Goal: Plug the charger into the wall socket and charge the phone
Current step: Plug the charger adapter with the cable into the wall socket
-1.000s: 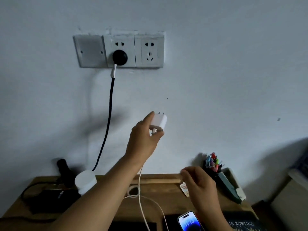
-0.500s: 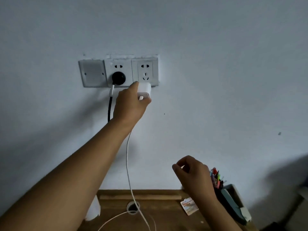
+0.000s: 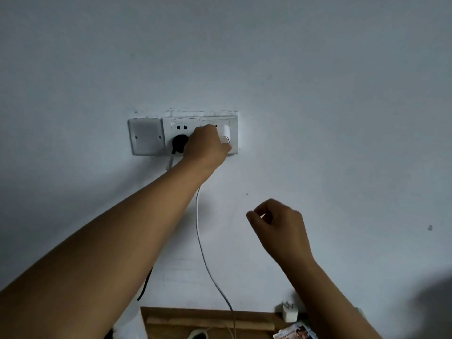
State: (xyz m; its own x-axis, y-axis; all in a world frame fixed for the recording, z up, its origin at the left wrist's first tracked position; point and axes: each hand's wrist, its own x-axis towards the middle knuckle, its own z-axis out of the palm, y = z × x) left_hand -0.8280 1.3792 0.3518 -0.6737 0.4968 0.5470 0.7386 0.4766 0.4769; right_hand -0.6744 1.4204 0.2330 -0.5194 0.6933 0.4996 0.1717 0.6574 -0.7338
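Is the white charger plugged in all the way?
Cannot tell. The white charger is against the right socket, but the left hand hides its prongs.

The left hand [image 3: 206, 143] reaches up at full arm's length, fingers closed in a grip; the right hand [image 3: 278, 225] hovers lower, loosely curled, empty

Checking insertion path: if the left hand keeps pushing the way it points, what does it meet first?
The left hand holds the white charger against the right-hand wall socket, so the socket face comes first. Whether the prongs are fully seated is hidden by the hand.
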